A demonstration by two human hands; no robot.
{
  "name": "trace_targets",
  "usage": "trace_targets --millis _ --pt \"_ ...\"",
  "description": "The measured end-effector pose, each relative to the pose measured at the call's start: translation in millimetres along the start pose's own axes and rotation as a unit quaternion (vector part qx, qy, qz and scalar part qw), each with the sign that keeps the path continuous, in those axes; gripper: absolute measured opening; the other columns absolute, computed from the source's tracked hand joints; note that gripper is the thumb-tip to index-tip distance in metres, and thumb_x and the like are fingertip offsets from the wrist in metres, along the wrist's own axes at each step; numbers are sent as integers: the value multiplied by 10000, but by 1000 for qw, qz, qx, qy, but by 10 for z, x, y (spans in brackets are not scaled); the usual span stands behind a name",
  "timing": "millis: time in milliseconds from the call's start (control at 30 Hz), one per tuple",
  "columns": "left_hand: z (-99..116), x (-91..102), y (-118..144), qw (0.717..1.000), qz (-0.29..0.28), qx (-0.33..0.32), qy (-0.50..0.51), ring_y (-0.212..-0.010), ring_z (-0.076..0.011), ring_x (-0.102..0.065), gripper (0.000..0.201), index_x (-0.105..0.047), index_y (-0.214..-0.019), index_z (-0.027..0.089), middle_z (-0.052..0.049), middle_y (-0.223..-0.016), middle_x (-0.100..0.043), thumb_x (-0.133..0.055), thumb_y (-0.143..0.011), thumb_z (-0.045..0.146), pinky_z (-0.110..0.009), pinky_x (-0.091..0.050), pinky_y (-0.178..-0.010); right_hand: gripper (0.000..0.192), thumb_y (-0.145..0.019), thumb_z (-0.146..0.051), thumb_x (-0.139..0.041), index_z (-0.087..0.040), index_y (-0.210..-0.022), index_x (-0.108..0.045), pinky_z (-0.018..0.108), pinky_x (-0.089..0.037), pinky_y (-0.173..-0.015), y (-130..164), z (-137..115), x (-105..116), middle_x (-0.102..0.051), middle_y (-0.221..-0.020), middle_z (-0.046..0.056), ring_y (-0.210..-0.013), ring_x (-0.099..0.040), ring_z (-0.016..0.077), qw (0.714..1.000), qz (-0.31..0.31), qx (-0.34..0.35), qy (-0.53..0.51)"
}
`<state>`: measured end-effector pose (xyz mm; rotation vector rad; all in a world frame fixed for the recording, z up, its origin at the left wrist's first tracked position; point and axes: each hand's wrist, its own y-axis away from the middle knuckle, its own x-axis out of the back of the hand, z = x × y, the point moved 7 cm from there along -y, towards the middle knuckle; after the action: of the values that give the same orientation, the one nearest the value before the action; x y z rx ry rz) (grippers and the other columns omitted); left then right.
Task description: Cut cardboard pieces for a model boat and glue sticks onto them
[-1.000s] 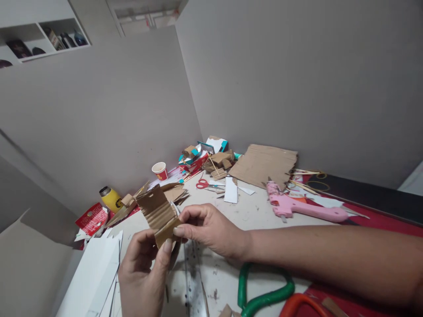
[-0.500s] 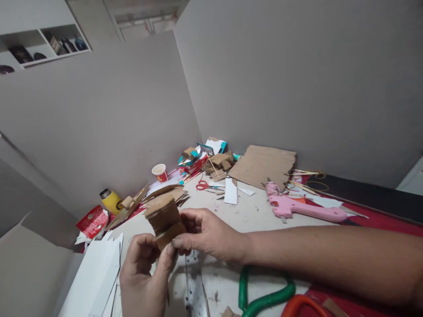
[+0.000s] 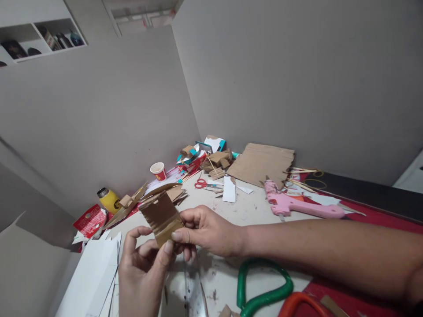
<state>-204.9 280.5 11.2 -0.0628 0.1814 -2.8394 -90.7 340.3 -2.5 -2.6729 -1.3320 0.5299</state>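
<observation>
Since 0.5 s ago the cardboard piece [image 3: 161,216] has tipped back up so its broad brown face shows again, as it did 1.0 s ago; both hands remain on it. Piece is small, corrugated, folded along its lower edge, held above the tabletop [image 3: 251,211] between the two hands.

Right hand [image 3: 206,231]: thumb and forefinger pressed together on the piece's lower right edge, other fingers curled under. Forearm runs off to the right.

Left hand [image 3: 142,273]: half open, thumb tip against the piece's lower edge, forefinger arched up behind its left side, remaining fingers loosely bent.

Directly below the hands: a clear ruler [image 3: 193,286] lying flat. Below the right wrist: a green loop handle [image 3: 264,286] and beside it an orange one [image 3: 297,304]. Left of the left hand: white sheets [image 3: 92,277].

Beyond the right hand: pink glue gun [image 3: 297,204], red-handled scissors [image 3: 203,185], a large cardboard sheet [image 3: 261,163], a heap of cardboard scraps [image 3: 214,158]. Beyond the left hand: paper cup [image 3: 157,171], yellow bottle [image 3: 109,199], red packet [image 3: 90,220].

Tabletop pale, marked and littered; a red mat [image 3: 380,220] covers its right part. Plain grey walls [image 3: 280,79] meet in a corner behind; a wall shelf [image 3: 42,42] with small objects sits upper left.
</observation>
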Motion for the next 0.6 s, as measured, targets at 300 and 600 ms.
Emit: trace_targets --millis 300,600 --pt "107 -150 -1 995 -76 -38 -54 -523 -122 -498 261 -676 -823 151 -42 -700 -659 -685 -749 401 -209 -370 -458 432 -719 -524 -699 -116 -811 -592 162 -467 -449 -13 87 -14 -642 -644 -10 -448 -573 55 999 -28 -34 -8" --pt "39 -116 23 996 -56 -67 -18 -456 -96 -472 351 -676 -947 153 -2 -552 -588 -688 -747 441 -187 -366 -436 453 -757 -554 -650 -112 -806 -561 150 -432 -399 -13 -10 -61 -622 -625 8 -381 -510 41 997 -66 -16 33"
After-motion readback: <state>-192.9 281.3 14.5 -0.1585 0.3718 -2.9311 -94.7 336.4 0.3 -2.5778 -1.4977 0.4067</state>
